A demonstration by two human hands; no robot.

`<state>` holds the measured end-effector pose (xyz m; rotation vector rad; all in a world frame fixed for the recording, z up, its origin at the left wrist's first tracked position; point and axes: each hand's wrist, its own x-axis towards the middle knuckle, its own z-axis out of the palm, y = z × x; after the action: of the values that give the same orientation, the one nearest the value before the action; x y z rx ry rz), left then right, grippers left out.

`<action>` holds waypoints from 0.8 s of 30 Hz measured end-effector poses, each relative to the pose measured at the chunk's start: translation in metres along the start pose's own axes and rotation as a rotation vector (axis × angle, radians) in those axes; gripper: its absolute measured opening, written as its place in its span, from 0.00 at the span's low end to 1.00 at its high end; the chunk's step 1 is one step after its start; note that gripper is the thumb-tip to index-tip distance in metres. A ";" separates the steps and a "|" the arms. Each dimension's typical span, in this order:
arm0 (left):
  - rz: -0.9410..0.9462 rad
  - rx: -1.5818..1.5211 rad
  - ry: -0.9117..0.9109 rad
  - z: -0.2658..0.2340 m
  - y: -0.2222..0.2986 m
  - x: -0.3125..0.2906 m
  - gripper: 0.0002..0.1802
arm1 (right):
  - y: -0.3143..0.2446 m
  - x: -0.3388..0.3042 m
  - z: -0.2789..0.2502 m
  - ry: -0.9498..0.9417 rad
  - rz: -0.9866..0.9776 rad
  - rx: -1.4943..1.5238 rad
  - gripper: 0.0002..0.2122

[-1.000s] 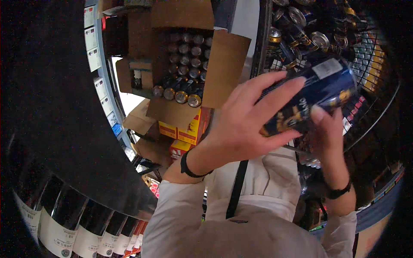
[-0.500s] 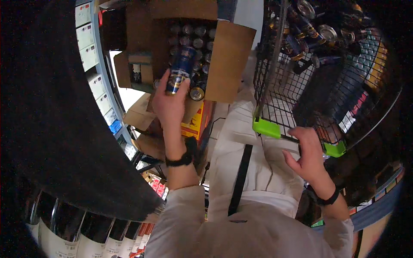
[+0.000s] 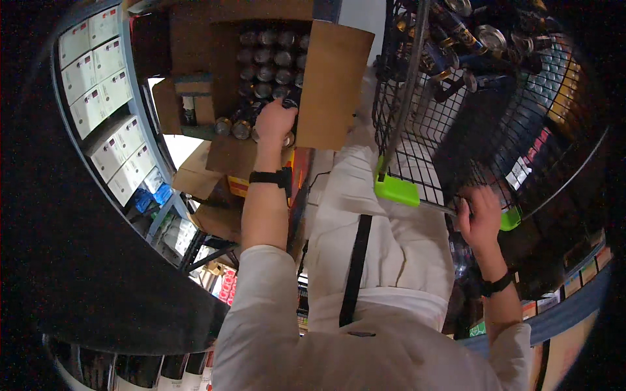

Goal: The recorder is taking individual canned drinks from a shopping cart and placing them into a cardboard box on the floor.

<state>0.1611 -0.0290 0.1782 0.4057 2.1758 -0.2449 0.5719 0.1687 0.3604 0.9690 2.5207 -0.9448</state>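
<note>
My left hand [image 3: 275, 124] reaches into an open cardboard carton [image 3: 336, 85], its fingers closed on a drink can [image 3: 290, 103] at the near end of the rows. The hand covers much of this can, and the fingertips are partly hidden. Upright cans [image 3: 264, 72] with silvery tops fill the carton. At the right, my right hand [image 3: 481, 212] is closed over the handle bar of a black wire shopping cart [image 3: 417, 163] with green handle ends [image 3: 398, 190]. Blue drink cans [image 3: 489, 82] lie jumbled in the cart.
A shelf with white boxes [image 3: 98, 98] stands at the left. Open cardboard flaps [image 3: 202, 171] and a red-and-yellow box [image 3: 295, 173] are below the carton. Bottles with white labels [image 3: 134, 375] line the lower left edge. More shelving [image 3: 574, 287] runs along the lower right.
My left hand has carried the blue can forward and down among the cans in the carton. My right hand has shifted right and settled on the cart's handle. The view has turned slightly.
</note>
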 end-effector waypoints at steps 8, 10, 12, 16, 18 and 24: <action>0.139 0.016 -0.081 0.045 -0.030 0.047 0.40 | 0.000 0.000 -0.002 0.046 -0.026 0.012 0.08; 0.238 0.160 -0.139 0.067 -0.058 0.080 0.39 | -0.002 0.002 -0.002 0.034 -0.017 0.016 0.08; 0.270 0.258 -0.175 0.084 -0.087 0.108 0.37 | -0.003 0.005 0.001 0.016 -0.013 0.038 0.08; 0.298 0.350 -0.250 0.094 -0.074 0.120 0.34 | -0.001 0.004 -0.001 -0.010 0.043 0.045 0.09; 0.359 0.385 -0.252 0.085 -0.057 0.114 0.33 | 0.002 0.014 -0.011 -0.208 0.193 0.160 0.12; 0.164 0.002 -0.049 0.043 -0.038 0.071 0.31 | -0.020 0.120 -0.060 -0.152 0.126 0.042 0.23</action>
<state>0.1392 -0.0641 0.0971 0.5702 2.0816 -0.1644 0.4685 0.2566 0.3596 1.0143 2.2955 -0.9969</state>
